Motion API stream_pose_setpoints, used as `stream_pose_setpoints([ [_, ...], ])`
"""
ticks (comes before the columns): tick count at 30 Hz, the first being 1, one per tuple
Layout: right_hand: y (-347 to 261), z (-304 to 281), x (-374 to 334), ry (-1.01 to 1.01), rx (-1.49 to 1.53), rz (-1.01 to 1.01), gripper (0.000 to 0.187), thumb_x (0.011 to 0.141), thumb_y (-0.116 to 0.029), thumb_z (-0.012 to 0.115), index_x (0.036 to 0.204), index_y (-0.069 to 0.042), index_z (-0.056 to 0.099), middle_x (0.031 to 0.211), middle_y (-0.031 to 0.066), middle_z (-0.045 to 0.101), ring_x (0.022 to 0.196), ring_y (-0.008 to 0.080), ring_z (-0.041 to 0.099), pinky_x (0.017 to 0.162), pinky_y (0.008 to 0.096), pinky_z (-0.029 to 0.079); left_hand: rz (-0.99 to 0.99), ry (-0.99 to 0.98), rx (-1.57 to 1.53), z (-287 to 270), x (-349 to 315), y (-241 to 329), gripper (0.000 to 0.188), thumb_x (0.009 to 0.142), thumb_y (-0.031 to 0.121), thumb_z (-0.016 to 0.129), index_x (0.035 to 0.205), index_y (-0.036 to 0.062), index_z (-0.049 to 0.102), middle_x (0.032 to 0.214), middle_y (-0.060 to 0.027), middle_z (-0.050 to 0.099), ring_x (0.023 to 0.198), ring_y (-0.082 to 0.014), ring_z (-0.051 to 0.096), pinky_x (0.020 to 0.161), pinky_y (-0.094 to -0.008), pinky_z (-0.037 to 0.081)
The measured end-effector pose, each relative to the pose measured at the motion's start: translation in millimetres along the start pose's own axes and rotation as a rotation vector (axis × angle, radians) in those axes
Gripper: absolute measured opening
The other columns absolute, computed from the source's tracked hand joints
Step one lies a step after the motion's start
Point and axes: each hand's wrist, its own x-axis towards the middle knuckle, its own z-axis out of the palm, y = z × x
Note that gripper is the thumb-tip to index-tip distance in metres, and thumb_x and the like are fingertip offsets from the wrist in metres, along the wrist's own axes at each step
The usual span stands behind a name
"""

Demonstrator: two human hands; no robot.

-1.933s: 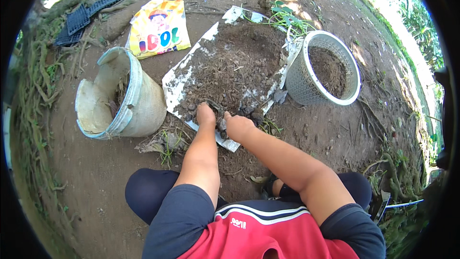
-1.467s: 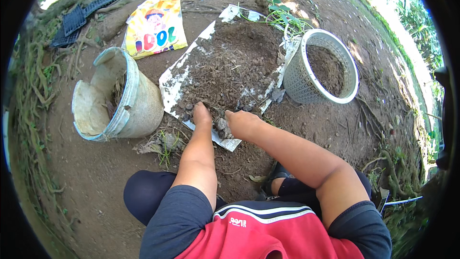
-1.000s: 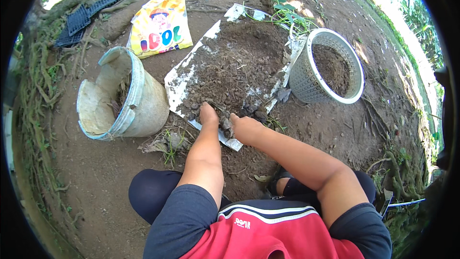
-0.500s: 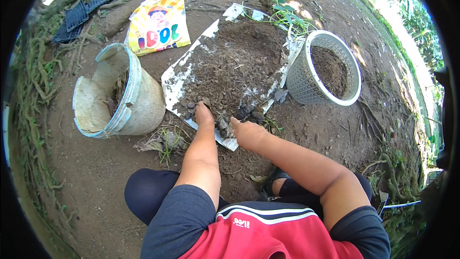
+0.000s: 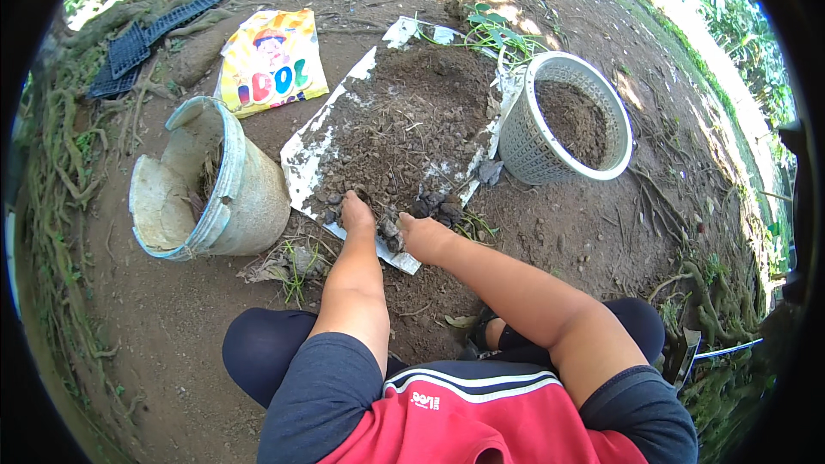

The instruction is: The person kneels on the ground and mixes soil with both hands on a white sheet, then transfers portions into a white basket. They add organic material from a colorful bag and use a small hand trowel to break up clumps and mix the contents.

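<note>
A heap of crumbly brown soil (image 5: 421, 112) covers most of a worn white sheet (image 5: 301, 163) on the ground before me. At the sheet's near edge, my left hand (image 5: 357, 213) reaches into the soil, its fingers partly hidden by it. My right hand (image 5: 423, 239) is close by on the right, fingers curled in toward some greyish clods (image 5: 391, 230); whatever lies inside the fingers is hidden. Just beyond that hand sits a cluster of dark clods (image 5: 438, 206). Between the two hands there is a narrow gap.
On the left a broken whitish bucket (image 5: 258, 198) leans with dry plant matter inside. A grey perforated basket (image 5: 524, 142) holding soil stands right of the sheet. Behind are a yellow printed bag (image 5: 271, 60), black seedling trays (image 5: 129, 50) and a green vine (image 5: 494, 30). Roots (image 5: 662, 206) cross the ground.
The whole view has shifted a little, so the sheet, basket and bag appear lower and further left. Both hands remain at the sheet's near edge, with only slight movement.
</note>
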Motion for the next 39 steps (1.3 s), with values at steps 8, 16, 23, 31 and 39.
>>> stream_pose_setpoints([
  [8, -17, 11, 33, 0.096, -0.222, -0.044, 0.055, 0.085, -0.008, 0.041, 0.139, -0.002, 0.031, 0.109, 0.0224, 0.062, 0.099, 0.0334, 0.062, 0.083, 0.0426, 0.049, -0.052, 0.015, -0.17, 10, 2, -1, 0.026, 0.092, 0.016, 0.036, 0.11, 0.0026, 0.049, 0.116, -0.0229, 0.054, 0.108, -0.0401, 0.053, 0.09, -0.0485, 0.043],
  [16, -16, -7, -3, 0.01, -0.139, -0.065, 0.049, 0.094, -0.021, 0.04, 0.139, -0.004, 0.031, 0.104, 0.0242, 0.062, 0.096, 0.037, 0.061, 0.083, 0.0468, 0.046, -0.05, -0.006, -0.137, 17, 12, -11, 0.023, 0.088, 0.012, 0.047, 0.108, 0.002, 0.05, 0.115, -0.0234, 0.054, 0.108, -0.0403, 0.053, 0.089, -0.0478, 0.043],
  [23, -18, -10, -10, -0.02, -0.09, -0.07, 0.048, 0.093, -0.019, 0.04, 0.137, -0.001, 0.032, 0.11, 0.024, 0.06, 0.1, 0.0356, 0.06, 0.086, 0.0445, 0.047, -0.054, 0.048, -0.199, 12, 13, -14, 0.025, 0.087, 0.022, 0.051, 0.102, 0.0024, 0.055, 0.107, -0.0228, 0.06, 0.101, -0.04, 0.057, 0.086, -0.047, 0.045],
  [31, -20, 15, -2, 0.033, -0.23, -0.045, 0.055, 0.088, -0.011, 0.041, 0.14, -0.002, 0.027, 0.108, 0.0221, 0.062, 0.097, 0.0345, 0.063, 0.083, 0.0439, 0.049, -0.311, -0.035, -0.584, 20, 24, -16, 0.051, 0.094, 0.039, 0.031, 0.111, -0.0016, 0.055, 0.12, -0.0249, 0.053, 0.11, -0.041, 0.051, 0.096, -0.0466, 0.037],
  [39, -15, 14, 11, 0.085, -0.097, -0.059, 0.051, 0.094, -0.024, 0.039, 0.14, -0.006, 0.028, 0.105, 0.0228, 0.062, 0.096, 0.0372, 0.061, 0.083, 0.0463, 0.047, -0.28, -0.006, -0.708, 4, 5, -4, 0.058, 0.09, 0.041, 0.029, 0.109, -0.0038, 0.061, 0.117, -0.0232, 0.057, 0.11, -0.0352, 0.053, 0.096, -0.0428, 0.036],
])
